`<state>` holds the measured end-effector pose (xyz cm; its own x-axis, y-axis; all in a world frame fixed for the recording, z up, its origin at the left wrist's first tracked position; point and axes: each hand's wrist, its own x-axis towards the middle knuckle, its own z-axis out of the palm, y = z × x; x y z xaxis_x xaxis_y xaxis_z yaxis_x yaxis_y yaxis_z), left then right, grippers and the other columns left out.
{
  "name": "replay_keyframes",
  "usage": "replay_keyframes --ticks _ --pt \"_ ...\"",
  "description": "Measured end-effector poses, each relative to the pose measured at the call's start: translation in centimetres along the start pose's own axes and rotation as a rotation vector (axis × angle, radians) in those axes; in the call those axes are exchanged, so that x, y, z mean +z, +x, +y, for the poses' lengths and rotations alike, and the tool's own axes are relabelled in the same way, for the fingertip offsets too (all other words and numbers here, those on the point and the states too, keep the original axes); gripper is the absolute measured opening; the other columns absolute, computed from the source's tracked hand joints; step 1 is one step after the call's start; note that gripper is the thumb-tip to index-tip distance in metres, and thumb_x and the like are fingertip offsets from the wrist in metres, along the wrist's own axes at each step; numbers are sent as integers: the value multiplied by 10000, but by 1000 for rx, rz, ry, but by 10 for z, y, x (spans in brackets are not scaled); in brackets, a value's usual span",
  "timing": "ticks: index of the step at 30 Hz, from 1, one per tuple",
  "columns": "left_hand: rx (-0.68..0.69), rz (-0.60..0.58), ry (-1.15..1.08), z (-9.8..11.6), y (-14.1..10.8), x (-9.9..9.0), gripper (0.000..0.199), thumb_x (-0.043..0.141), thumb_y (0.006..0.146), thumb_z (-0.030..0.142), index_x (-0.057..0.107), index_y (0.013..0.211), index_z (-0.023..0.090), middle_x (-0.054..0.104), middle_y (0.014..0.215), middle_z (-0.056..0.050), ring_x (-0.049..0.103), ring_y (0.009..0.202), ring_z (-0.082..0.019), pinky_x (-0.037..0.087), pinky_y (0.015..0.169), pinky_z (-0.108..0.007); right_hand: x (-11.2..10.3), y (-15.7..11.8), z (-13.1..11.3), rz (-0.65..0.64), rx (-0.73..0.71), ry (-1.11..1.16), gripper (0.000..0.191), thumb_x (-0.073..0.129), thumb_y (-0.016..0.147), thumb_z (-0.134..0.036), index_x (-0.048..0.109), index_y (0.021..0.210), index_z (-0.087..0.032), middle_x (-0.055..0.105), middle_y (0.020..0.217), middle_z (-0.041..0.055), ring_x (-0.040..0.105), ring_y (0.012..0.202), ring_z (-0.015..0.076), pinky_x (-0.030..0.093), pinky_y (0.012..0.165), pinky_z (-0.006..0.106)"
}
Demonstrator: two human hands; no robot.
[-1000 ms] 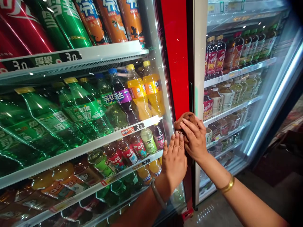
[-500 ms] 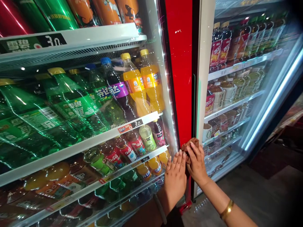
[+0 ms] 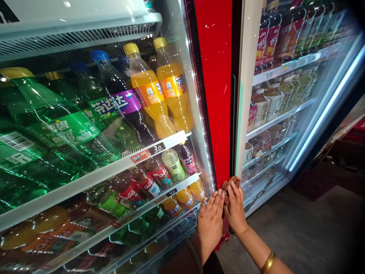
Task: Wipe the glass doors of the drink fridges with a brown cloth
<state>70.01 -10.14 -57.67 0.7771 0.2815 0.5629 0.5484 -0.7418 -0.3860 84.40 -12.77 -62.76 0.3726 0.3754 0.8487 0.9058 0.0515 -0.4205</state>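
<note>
My right hand (image 3: 234, 207) presses a crumpled brown cloth (image 3: 230, 183) against the lower part of the red door frame (image 3: 215, 87), its fingers bent over it. Close beside it on the left, my left hand (image 3: 210, 220) rests with fingers stretched out and side by side on the frame's edge. Its fingertips reach the cloth's left side; whether they grip any of it I cannot tell. A gold bangle (image 3: 268, 262) circles my right wrist.
Behind the left glass door, shelves hold green soda bottles (image 3: 65, 125), orange soda bottles (image 3: 173, 89) and smaller juice bottles (image 3: 173, 163). On the right stands a second drinks fridge (image 3: 281, 68) with a pale door frame. Grey floor (image 3: 273, 232) shows below.
Both hands and the cloth have slid slightly down the red frame. The camera view has tilted lower, so the top-shelf cans are out of sight.
</note>
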Motion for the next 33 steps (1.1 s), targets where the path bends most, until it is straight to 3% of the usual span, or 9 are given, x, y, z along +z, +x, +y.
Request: replay_keyframes --ticks 5,7,9,12,16,19,24,26,33 --pt "-75 -27 -70 -3 12 -14 741 620 920 365 426 1596 133 243 1752 -76 51 1656 -232 -21 1356 -474 -5 42 -14 27 21 37 699 535 999 -227 284 1646 -308 446 1613 154 279 1592 338 364 1207 697" --pt "-73 -14 -70 -5 12 -11 754 637 899 332 428 1595 131 235 1754 -77 29 1657 -242 -36 1351 -481 -2 44 -16 55 28 21 682 519 1008 -244 286 1644 -329 438 1622 139 296 1585 325 344 1219 695" --pt "-47 -19 -59 -5 5 -2 753 636 888 295 430 1596 141 222 1758 -62 12 1657 -247 -51 1346 -490 6 27 -14 47 94 17 672 490 1023 -258 261 1651 -322 417 1638 145 325 1570 317 334 1220 699" --pt "12 -38 -52 1 -14 18 742 619 886 258 430 1597 156 199 1764 -42 0 1657 -251 -1 1350 -503 23 -22 -10 49 291 24 673 473 1037 -298 228 1664 -284 416 1639 162 366 1546 329 372 1203 681" --pt "124 -63 -53 12 -38 43 718 582 885 217 446 1587 148 178 1771 -28 -19 1655 -222 134 1349 -470 43 -70 -8 147 392 7 631 431 1052 -299 256 1658 -295 478 1596 145 450 1486 295 458 1178 527" --pt "154 -70 -53 14 -39 44 701 547 917 216 414 1601 141 203 1766 -32 8 1654 -209 131 1351 -450 44 -73 -11 168 409 26 592 401 1060 -325 294 1641 -281 498 1571 131 487 1455 285 481 1159 476" --pt "56 -57 -103 2 -18 20 725 518 946 213 319 1640 136 229 1755 -53 15 1651 -181 170 1348 -440 33 -39 -20 87 489 85 602 413 1059 -364 295 1641 -263 418 1641 142 409 1521 269 416 1219 546" --pt "20 -60 -109 -2 -14 19 728 509 951 200 299 1645 139 234 1752 -55 5 1650 -172 148 1350 -450 32 -34 -20 66 511 105 616 446 1050 -385 306 1639 -269 387 1665 137 366 1549 262 372 1248 564" --pt "163 -67 -51 15 -50 66 667 546 935 217 435 1590 165 165 1768 16 -28 1650 -184 107 1353 -427 55 -93 -9 121 618 115 592 358 1071 -412 325 1628 -216 448 1616 180 405 1523 270 358 1243 607"
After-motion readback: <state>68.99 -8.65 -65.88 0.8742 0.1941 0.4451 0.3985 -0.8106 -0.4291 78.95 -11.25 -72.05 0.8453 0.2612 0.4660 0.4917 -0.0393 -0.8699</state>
